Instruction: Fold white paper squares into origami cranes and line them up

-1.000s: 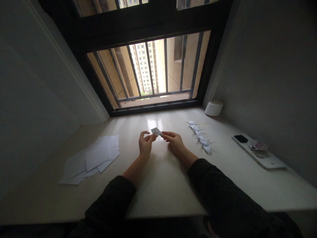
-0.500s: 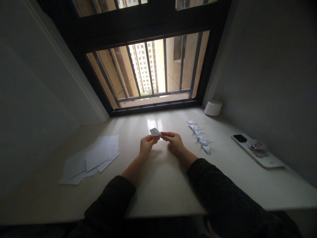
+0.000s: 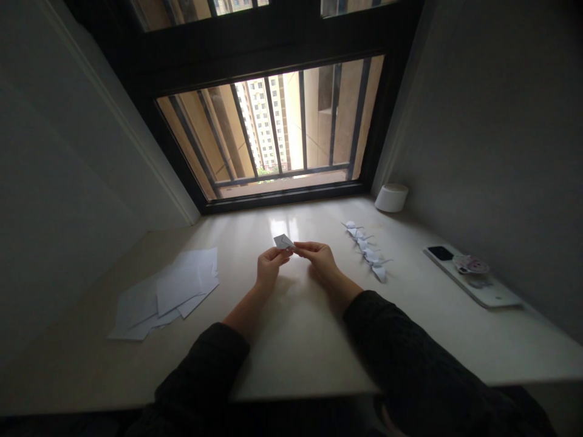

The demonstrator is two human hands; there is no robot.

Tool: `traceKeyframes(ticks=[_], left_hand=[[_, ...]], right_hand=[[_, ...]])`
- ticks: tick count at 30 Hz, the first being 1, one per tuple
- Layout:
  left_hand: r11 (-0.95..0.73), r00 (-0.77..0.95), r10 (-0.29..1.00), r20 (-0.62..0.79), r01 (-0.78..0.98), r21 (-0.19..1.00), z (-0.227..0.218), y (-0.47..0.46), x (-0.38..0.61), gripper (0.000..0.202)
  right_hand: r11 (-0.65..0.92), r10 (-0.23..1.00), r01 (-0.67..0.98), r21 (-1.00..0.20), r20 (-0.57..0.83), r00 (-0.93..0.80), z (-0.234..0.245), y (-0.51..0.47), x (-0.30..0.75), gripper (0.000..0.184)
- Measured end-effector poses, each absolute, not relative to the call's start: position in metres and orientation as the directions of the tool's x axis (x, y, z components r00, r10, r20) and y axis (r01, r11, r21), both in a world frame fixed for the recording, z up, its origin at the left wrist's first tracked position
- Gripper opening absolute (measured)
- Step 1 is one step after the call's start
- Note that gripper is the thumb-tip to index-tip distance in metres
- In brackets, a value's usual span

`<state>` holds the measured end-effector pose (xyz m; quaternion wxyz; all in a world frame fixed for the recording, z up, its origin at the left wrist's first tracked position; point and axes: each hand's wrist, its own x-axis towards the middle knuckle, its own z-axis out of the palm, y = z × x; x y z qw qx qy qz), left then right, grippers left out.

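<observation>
A small folded piece of white paper [image 3: 283, 241] is held up between my two hands, above the pale sill. My left hand [image 3: 269, 266] pinches its lower edge between thumb and fingers. With thumb and forefinger, my right hand [image 3: 321, 257] grips its right corner. A fold line shows across the paper's face. Right of my hands, several folded white paper figures [image 3: 364, 246] with thin pointed ends stand in a slanting row. To the left lies a loose stack of white paper sheets [image 3: 180, 288].
A phone [image 3: 473, 279] with a round decorated grip on its back lies at the right by the wall. A white round container [image 3: 392, 198] stands in the far right corner. Beyond the sill [image 3: 300, 358] is a dark-framed window [image 3: 282, 203] with bars outside.
Both hands stay almost still on the folded paper. The paper's tilt differs very slightly.
</observation>
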<state>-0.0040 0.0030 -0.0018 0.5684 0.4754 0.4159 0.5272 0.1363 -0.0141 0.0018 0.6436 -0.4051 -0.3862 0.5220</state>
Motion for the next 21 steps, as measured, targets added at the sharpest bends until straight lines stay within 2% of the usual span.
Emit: traceKeyframes(ticks=[11,16,21], left_hand=[[0.057,0.103,0.994,-0.035,-0.222,0.973,0.004,0.000,-0.003,0.037],[-0.005,0.156,0.987,0.036,-0.194,0.981,0.006,0.000,-0.005,0.044],[-0.053,0.188,0.980,0.070,-0.096,0.994,0.007,0.001,-0.008,0.050]], right_hand=[[0.108,0.983,-0.334,-0.936,0.050,0.178,0.001,-0.012,0.138,0.034],[0.113,0.980,-0.307,-0.945,0.055,0.191,-0.002,-0.010,0.143,0.033],[0.172,0.970,-0.256,-0.951,0.117,0.214,-0.007,-0.006,0.147,0.036]])
